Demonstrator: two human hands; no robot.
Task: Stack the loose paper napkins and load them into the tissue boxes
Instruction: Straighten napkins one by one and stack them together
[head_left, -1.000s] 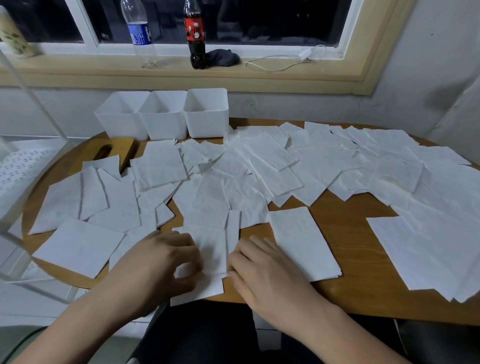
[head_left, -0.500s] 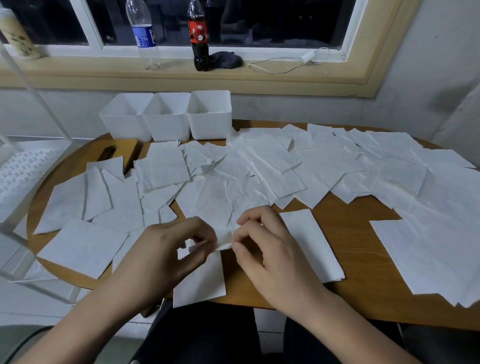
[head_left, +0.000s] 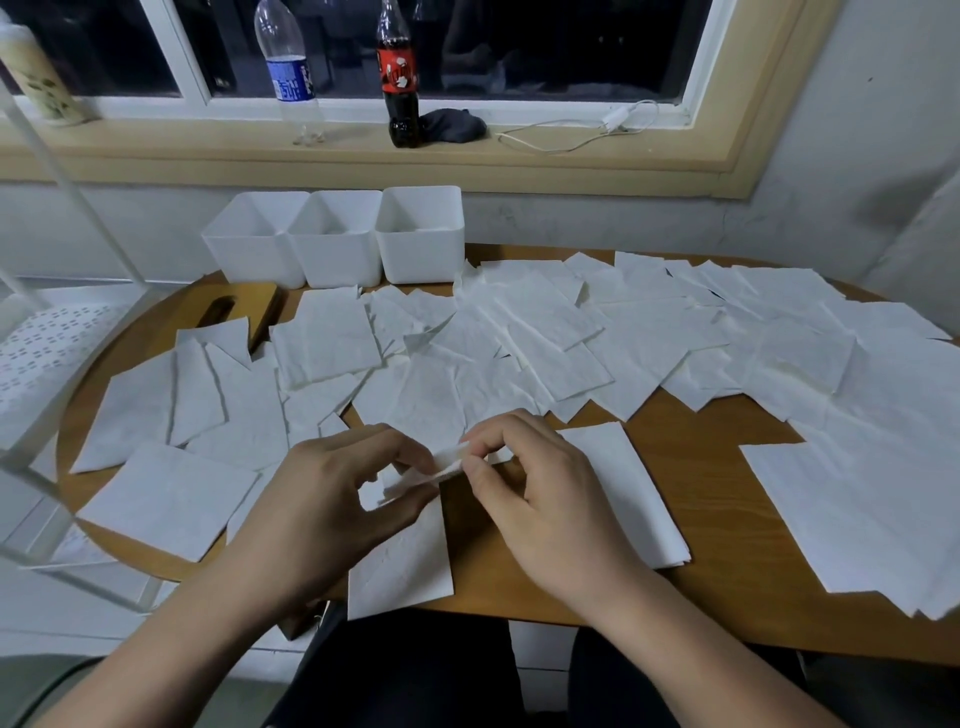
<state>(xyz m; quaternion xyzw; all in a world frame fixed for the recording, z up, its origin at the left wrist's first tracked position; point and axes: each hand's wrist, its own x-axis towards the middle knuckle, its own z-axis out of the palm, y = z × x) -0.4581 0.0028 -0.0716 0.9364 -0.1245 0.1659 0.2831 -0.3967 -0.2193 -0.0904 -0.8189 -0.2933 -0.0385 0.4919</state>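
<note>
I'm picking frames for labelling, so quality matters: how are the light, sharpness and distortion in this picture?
Head view: dim, cool room light, with the window black. Soft shadows lie under the left hand and right hand. Both hands and the pinched napkin look fairly sharp. The wide-angle lens bows the windowsill and the table edge. The far-right napkins show little texture.

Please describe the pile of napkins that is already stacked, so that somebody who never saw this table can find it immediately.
Look at the round wooden table and follow its near edge to the left hand and right hand, both pinching a napkin. Right of them lies the stack. Unlike the loose sheets scattered around, it is several layers thick with aligned edges.
</note>
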